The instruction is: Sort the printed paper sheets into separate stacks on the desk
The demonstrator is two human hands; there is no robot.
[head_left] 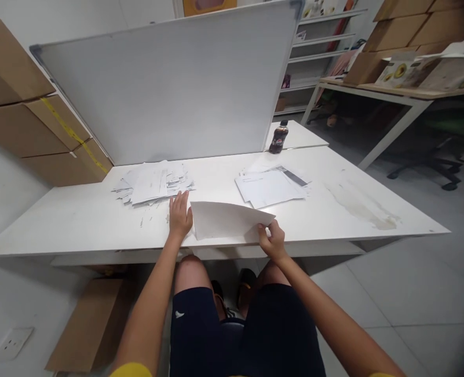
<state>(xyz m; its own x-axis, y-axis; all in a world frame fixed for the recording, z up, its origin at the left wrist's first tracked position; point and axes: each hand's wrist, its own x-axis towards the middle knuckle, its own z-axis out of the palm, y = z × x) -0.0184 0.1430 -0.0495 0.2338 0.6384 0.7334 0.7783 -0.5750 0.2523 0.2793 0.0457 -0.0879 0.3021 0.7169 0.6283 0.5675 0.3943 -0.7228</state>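
Note:
A white sheet of paper (pixel 224 222) stands partly raised near the front edge of the white table (pixel 78 225). My right hand (pixel 272 240) pinches its right end between thumb and fingers. Flat beside the sheet's left end lies my left hand (pixel 180 215), fingers stretched out toward the back. Just beyond that hand is a messy pile of papers (pixel 149 183) with torn-looking edges. Behind the held sheet, a neater stack of papers (pixel 269 187) carries a grey-banded sheet near its top.
A dark cola bottle (pixel 279 137) stands at the back, by a large whiteboard (pixel 169 89). Cardboard boxes (pixel 23 125) are piled at the left, and another cardboard box (pixel 86 322) sits on the floor. A brownish smear (pixel 373 214) marks the table's right side.

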